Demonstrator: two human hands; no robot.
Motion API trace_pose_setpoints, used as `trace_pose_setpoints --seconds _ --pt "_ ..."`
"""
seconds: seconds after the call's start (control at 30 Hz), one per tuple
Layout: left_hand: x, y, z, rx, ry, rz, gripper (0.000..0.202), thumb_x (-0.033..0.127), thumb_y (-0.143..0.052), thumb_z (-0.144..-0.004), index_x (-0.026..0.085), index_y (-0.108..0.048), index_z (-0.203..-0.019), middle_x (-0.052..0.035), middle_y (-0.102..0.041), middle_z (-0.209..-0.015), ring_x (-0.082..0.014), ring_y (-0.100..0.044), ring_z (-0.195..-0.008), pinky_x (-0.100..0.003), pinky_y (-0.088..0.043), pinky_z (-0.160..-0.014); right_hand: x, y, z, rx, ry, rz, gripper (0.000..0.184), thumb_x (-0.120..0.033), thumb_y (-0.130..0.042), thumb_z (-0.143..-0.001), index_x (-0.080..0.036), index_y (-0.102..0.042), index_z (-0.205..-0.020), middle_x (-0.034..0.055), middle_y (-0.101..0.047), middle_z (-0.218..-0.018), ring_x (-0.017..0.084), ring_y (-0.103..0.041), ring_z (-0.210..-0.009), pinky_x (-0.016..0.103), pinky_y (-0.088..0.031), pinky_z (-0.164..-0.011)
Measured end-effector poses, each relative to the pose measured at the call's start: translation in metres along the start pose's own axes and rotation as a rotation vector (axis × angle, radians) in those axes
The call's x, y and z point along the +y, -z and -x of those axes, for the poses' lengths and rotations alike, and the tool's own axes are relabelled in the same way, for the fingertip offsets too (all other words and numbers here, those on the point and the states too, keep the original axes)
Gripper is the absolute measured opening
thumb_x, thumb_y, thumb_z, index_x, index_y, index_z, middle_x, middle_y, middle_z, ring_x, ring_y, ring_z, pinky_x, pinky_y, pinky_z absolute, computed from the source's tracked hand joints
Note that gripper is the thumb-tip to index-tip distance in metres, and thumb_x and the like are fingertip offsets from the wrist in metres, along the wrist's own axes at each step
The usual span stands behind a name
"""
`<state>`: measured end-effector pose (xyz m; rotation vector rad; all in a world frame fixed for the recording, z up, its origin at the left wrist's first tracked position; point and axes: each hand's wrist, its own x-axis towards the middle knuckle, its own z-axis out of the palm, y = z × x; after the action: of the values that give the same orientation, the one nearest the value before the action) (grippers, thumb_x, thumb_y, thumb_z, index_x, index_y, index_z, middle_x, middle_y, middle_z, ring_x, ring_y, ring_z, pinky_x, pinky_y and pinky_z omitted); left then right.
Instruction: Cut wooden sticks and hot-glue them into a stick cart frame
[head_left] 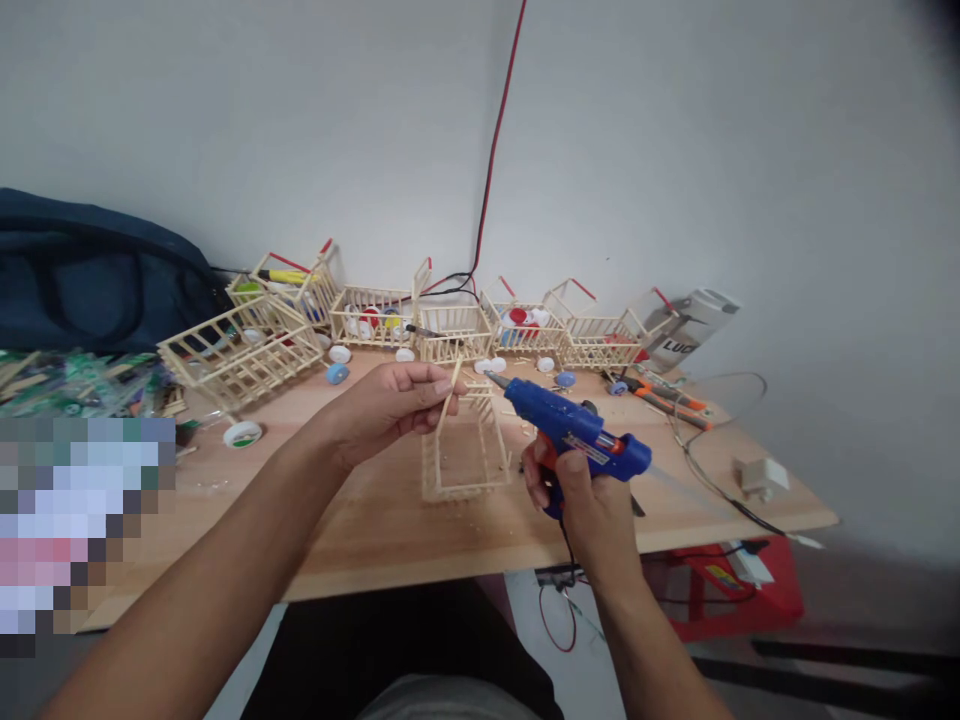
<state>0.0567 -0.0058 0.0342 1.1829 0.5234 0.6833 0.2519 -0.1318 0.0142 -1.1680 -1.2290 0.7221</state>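
Pinched between the fingers of my left hand (401,405) is a thin wooden stick (453,385), held up at a slant. My right hand (592,500) wraps round the handle of a blue glue gun (574,425), a finger at its orange trigger. The metal nozzle points left toward the stick, with a small gap between them. Below and behind my left hand, a small open frame of wooden sticks (472,487) rests on the table; my hand covers part of it.
Several stick-built carts with red handles, one a tilted cart (240,360), line the wall. Bottle caps (339,354) lie before them. Pliers (667,400), a white adapter (763,476) and cables are at right. A dark blue bag (97,270) and wrapped sticks (82,385) fill the left.
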Motion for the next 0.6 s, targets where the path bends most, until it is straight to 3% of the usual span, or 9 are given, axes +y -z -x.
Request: trace_pose_setpoints --seconds 0.13,0.3,0.6 --pt "-0.001 0.003 -0.001 0.039 -0.024 0.103 0.028 0.032 -0.081 -0.072 0.010 -0.071 -0.084 -0.0015 -0.061 -0.074 -0.0043 -0.049 -0.060 -0.015 -0.040 -0.056 0.002 0.000 0.004 -0.102 -0.022 0.056 0.045 -0.058 -0.049 -0.091 -0.018 -0.055 -0.072 -0.0015 -0.052 -0.057 0.008 -0.043 -0.044 0.023 -0.032 -0.044" --pt "-0.002 0.006 -0.004 0.083 -0.062 0.168 0.027 0.030 -0.083 -0.070 0.008 -0.070 -0.077 -0.0006 -0.059 -0.068 -0.0044 -0.049 -0.060 -0.014 -0.043 -0.058 0.001 -0.001 0.010 -0.208 -0.044 0.121 0.046 -0.055 -0.047 -0.092 -0.018 -0.052 -0.067 -0.0022 -0.048 -0.059 0.008 -0.042 -0.047 0.023 -0.032 -0.045" --pt "0.000 0.006 -0.002 0.086 -0.027 0.228 0.025 0.025 -0.085 -0.069 0.008 -0.070 -0.078 -0.0004 -0.059 -0.066 -0.0037 -0.051 -0.058 -0.012 -0.045 -0.055 0.005 -0.001 0.013 -0.226 -0.054 0.174 0.045 -0.055 -0.045 -0.093 -0.019 -0.050 -0.066 -0.0033 -0.045 -0.056 0.008 -0.040 -0.046 0.023 -0.030 -0.045"
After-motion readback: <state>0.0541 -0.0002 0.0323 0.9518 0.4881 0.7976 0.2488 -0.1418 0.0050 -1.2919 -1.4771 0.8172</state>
